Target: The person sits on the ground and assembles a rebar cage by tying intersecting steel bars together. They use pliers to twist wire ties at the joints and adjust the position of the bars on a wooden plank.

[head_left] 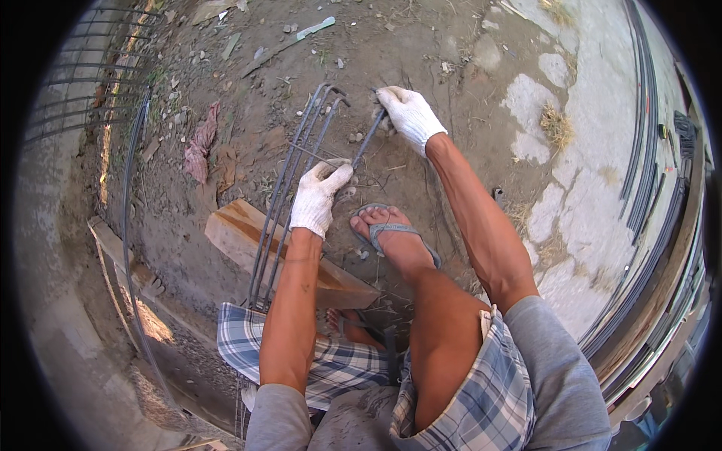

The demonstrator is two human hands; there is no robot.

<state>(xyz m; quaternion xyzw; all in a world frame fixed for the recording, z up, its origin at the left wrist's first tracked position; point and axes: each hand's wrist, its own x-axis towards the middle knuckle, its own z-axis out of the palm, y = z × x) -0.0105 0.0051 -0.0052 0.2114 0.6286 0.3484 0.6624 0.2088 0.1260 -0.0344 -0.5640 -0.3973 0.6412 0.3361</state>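
Both of my hands wear white knit gloves. My right hand (410,116) is closed round the upper part of a thin dark steel bar (368,140), whose tip pokes out above the fingers. Its lower end slants down to my left hand (322,197), which pinches there with thumb and fingers. A thinner steel piece (320,155) runs from this pinch leftward across several long rebars (289,177) with bent upper ends. Those rebars rest over a wooden block (241,233) beside my left forearm. Exactly how the pieces meet under the left fingers is hidden.
My sandaled foot (387,229) stands on the dirt just below the hands. A steel bar grid (83,83) lies far left, near a crumpled reddish cloth (201,143). Long dark bars (643,150) lie along the concrete at right. Stones and scraps litter the ground.
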